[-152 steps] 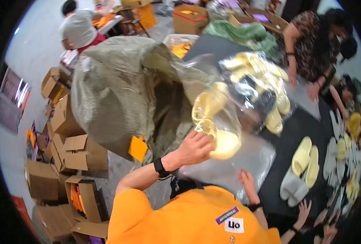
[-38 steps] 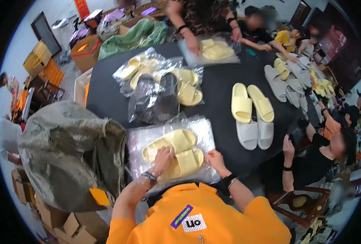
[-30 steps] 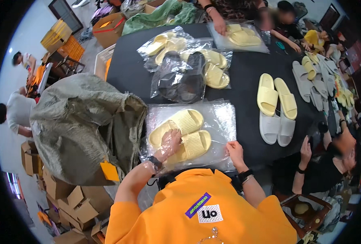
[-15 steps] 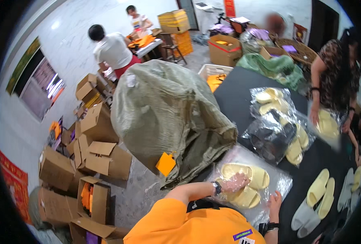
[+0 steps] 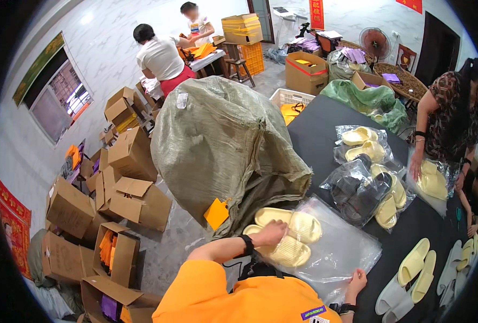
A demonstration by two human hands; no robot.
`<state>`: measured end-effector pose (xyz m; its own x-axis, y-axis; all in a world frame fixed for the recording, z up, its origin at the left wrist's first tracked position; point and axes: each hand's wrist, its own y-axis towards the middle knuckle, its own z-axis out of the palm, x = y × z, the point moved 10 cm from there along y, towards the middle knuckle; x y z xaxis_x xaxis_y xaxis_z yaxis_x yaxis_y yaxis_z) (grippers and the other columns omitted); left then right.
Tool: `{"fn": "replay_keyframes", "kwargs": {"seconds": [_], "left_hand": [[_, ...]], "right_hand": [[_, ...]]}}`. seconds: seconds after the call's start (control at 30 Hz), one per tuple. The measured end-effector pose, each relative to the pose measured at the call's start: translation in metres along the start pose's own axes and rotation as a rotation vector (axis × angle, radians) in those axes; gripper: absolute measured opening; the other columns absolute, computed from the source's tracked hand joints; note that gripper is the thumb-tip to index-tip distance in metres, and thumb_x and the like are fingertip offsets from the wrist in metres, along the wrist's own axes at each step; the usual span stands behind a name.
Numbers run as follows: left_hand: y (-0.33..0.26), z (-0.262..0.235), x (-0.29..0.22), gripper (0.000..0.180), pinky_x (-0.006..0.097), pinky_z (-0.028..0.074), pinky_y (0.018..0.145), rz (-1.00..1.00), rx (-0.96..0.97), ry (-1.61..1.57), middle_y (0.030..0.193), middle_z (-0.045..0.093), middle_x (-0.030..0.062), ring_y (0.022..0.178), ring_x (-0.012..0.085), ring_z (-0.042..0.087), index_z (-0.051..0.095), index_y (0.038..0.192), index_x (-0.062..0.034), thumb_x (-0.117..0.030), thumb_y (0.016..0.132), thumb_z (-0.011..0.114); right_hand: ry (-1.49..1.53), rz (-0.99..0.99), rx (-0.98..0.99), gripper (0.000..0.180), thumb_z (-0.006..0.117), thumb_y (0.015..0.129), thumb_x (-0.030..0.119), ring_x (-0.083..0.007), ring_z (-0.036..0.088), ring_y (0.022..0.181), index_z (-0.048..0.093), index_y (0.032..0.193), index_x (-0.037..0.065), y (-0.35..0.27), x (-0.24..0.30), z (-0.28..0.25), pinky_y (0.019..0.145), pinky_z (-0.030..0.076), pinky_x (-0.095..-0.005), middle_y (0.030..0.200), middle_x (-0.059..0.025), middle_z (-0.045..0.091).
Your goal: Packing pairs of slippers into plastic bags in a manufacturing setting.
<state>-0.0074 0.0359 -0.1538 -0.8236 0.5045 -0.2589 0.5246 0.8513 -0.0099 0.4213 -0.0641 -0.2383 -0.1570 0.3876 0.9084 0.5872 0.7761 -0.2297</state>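
cartons [image 5: 120, 194]: open brown boxes heaped on the floor at far left, some with orange contents
sack [image 5: 222, 145]: big grey-green woven bag, bulging, leaning on the bench's left edge; orange tag hangs low on it
left hand [image 5: 274, 232]: flat on the yellow slippers [image 5: 290, 237], fingers curled loosely over the nearer one; pressing, not a full grasp; black band at the wrist
slippers, place: pair side by side on the clear plastic bag [image 5: 338, 247], at the near left corner of the black bench [image 5: 325, 134], just beside the sack
right hand [image 5: 356, 281]: at the bag's near edge, fingers pinching the plastic film
progress (judged): pair looks lined up on or within the bag; whether it is fully inside I cannot tell. Sealing or setting aside seems left. Farther right, bagged pairs lie finished, loose pale pairs [image 5: 411, 274] unbagged
co-worker [image 5: 446, 129]: across the bench, hands on another bagged yellow pair
change vs 0.5 s ago: view swung a little right; both hands keep the same places on slippers and bag
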Motion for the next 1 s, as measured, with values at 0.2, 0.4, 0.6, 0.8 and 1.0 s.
{"fn": "replay_keyframes", "kwargs": {"seconds": [0.2, 0.4, 0.6, 0.8, 1.0], "left_hand": [[-0.034, -0.062, 0.097, 0.027, 0.041, 0.043, 0.076, -0.274, -0.472, -0.338, 0.095, 0.056, 0.0185, 0.087, 0.036, 0.053, 0.056, 0.099, -0.0013, -0.021, 0.08, 0.058], [-0.018, -0.175, 0.07, 0.034, 0.028, 0.042, 0.089, -0.279, -0.73, -1.121, 0.114, 0.059, 0.0069, 0.104, 0.0137, 0.054, 0.051, 0.119, 0.0003, -0.013, 0.088, 0.056], [0.007, -0.291, -0.068, 0.039, 0.03, 0.042, 0.09, 0.083, -0.634, -0.878, 0.12, 0.056, 0.0125, 0.106, 0.019, 0.054, 0.049, 0.122, 0.001, -0.011, 0.086, 0.059], [0.063, -0.204, -0.192, 0.023, 0.042, 0.044, 0.07, 0.383, -0.403, -0.571, 0.088, 0.054, 0.0153, 0.085, 0.0343, 0.052, 0.054, 0.092, -0.0022, -0.007, 0.07, 0.057], [0.105, -0.013, -0.184, 0.025, 0.043, 0.045, 0.071, 0.225, -0.026, -0.347, 0.088, 0.054, 0.0137, 0.085, 0.0331, 0.054, 0.056, 0.092, -0.0051, -0.008, 0.067, 0.058]], "right_hand": [[-0.117, 0.009, -0.126, 0.016, 0.052, 0.084, 0.004, -0.0107, 0.051, 0.054, 0.06, 0.098, 0.001, -0.01, 0.014, -0.025, 0.039, 0.04, -0.0231, 0.079, -0.0056, 0.058], [-0.203, -0.137, -0.185, 0.018, 0.049, 0.084, 0.003, -0.0225, 0.056, 0.075, 0.06, 0.097, -0.002, -0.012, 0.022, -0.045, 0.062, 0.047, -0.0315, 0.089, -0.0114, 0.059], [-0.27, -0.364, -0.125, 0.019, 0.051, 0.082, 0.001, -0.0258, 0.056, 0.082, 0.061, 0.097, -0.003, -0.033, 0.066, -0.019, 0.073, 0.045, -0.0341, 0.088, -0.0133, 0.056], [-0.12, -0.578, 0.037, 0.032, 0.058, 0.084, 0.011, -0.0244, 0.058, 0.099, 0.055, 0.114, 0.002, -0.05, 0.079, 0.014, 0.085, 0.046, -0.0355, 0.11, -0.0114, 0.06], [0.079, 0.238, 0.254, 0.045, 0.06, 0.08, 0.006, -0.0233, 0.05, 0.113, 0.051, 0.123, 0.0, -0.065, 0.047, 0.029, 0.096, 0.04, -0.0358, 0.123, -0.0136, 0.053]]}}
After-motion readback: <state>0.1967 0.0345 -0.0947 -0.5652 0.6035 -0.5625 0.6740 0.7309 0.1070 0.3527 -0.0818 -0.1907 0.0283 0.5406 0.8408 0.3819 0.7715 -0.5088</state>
